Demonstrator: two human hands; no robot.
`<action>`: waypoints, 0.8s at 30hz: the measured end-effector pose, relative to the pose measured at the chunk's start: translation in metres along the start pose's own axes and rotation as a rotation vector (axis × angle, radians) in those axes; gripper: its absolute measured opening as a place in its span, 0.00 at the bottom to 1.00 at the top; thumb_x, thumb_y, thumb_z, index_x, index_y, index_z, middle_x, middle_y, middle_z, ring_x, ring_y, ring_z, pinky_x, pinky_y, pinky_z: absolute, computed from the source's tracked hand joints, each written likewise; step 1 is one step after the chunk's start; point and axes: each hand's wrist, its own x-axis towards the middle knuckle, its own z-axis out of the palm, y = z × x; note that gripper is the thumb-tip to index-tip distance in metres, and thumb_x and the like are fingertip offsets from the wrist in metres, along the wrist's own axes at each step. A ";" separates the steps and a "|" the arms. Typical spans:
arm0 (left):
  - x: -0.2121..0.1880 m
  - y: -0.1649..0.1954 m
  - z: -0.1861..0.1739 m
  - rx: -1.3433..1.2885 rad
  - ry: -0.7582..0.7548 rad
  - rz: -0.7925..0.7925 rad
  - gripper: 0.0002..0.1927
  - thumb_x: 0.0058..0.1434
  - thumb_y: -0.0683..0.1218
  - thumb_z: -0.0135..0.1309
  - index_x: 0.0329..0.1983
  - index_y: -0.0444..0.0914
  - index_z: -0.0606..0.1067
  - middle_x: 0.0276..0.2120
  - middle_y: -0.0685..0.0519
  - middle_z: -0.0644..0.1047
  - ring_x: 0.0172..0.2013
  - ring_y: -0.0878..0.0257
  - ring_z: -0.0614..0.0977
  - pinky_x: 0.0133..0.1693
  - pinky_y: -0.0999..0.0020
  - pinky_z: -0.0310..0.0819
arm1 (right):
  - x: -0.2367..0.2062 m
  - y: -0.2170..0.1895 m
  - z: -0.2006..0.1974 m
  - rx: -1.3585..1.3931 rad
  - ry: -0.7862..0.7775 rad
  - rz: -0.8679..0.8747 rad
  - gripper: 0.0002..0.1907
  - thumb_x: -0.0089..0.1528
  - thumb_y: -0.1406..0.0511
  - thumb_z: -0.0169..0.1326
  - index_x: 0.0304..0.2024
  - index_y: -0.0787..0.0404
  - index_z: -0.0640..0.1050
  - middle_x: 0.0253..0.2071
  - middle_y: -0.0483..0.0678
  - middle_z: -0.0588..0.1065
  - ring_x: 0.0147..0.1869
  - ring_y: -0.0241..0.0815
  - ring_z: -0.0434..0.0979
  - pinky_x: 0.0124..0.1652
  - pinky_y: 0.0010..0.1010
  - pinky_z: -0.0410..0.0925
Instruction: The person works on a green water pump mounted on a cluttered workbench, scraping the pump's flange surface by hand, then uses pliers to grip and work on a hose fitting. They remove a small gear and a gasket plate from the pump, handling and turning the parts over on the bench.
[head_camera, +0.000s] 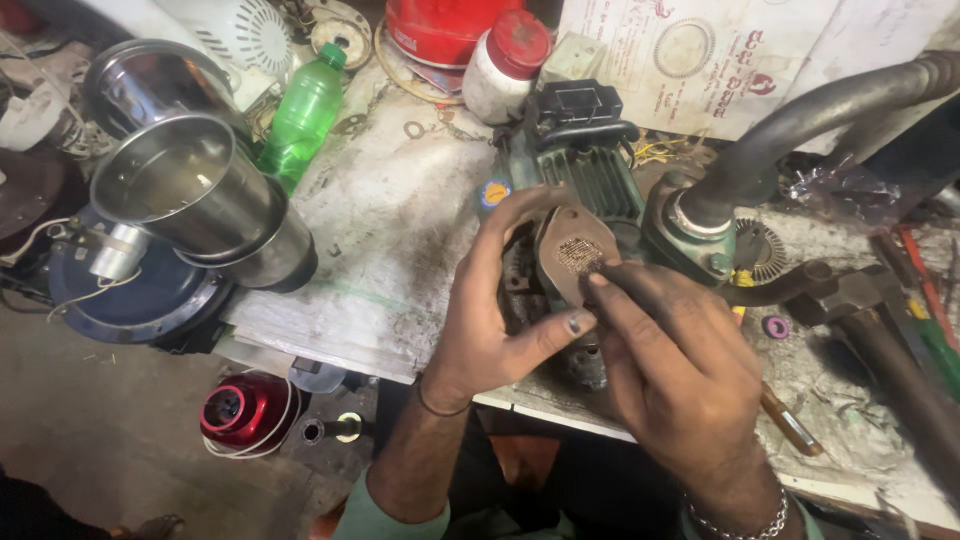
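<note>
Fingers (520, 215) of the left hand (490, 310) curl around a small brown cover plate (572, 258), thumb under its lower edge, pinching it upright in front of the green pump motor (585, 170). The right hand (680, 365) comes in from the right, its fingers pressed together, with the index fingertip touching the plate's lower right edge; whether it grips anything I cannot tell. The plate has a rough, rusty patch in its middle and is held just above the bench (390, 230), over the motor's near end.

A curved grey pipe (800, 125) rises from the pump fitting just right of the hands. On the bench's left edge lie two steel pots (190, 190), one nested against the other, with a green plastic bottle (305, 115) behind them. A white jar with a red lid (505, 65) stands beyond the motor. Below the bench, on the floor, sits a small red round part (245, 410).
</note>
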 end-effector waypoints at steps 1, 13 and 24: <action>0.001 0.000 0.000 0.011 -0.003 0.009 0.44 0.65 0.48 0.68 0.76 0.30 0.56 0.69 0.44 0.68 0.67 0.58 0.69 0.71 0.64 0.62 | 0.000 -0.001 0.000 -0.009 -0.012 0.004 0.21 0.57 0.75 0.63 0.54 0.65 0.80 0.52 0.54 0.78 0.58 0.53 0.80 0.55 0.42 0.73; 0.005 -0.004 0.000 0.160 0.019 0.058 0.40 0.68 0.49 0.65 0.75 0.30 0.57 0.68 0.43 0.70 0.66 0.57 0.71 0.72 0.63 0.66 | 0.008 -0.005 -0.002 0.035 -0.050 0.144 0.20 0.59 0.71 0.59 0.55 0.65 0.78 0.58 0.56 0.77 0.61 0.54 0.80 0.57 0.39 0.73; 0.005 -0.004 0.000 0.053 0.011 0.008 0.43 0.65 0.50 0.67 0.75 0.30 0.57 0.68 0.44 0.68 0.67 0.59 0.70 0.72 0.64 0.66 | 0.008 -0.001 -0.003 0.134 -0.099 0.219 0.20 0.61 0.70 0.58 0.56 0.64 0.77 0.61 0.58 0.76 0.61 0.53 0.81 0.53 0.36 0.75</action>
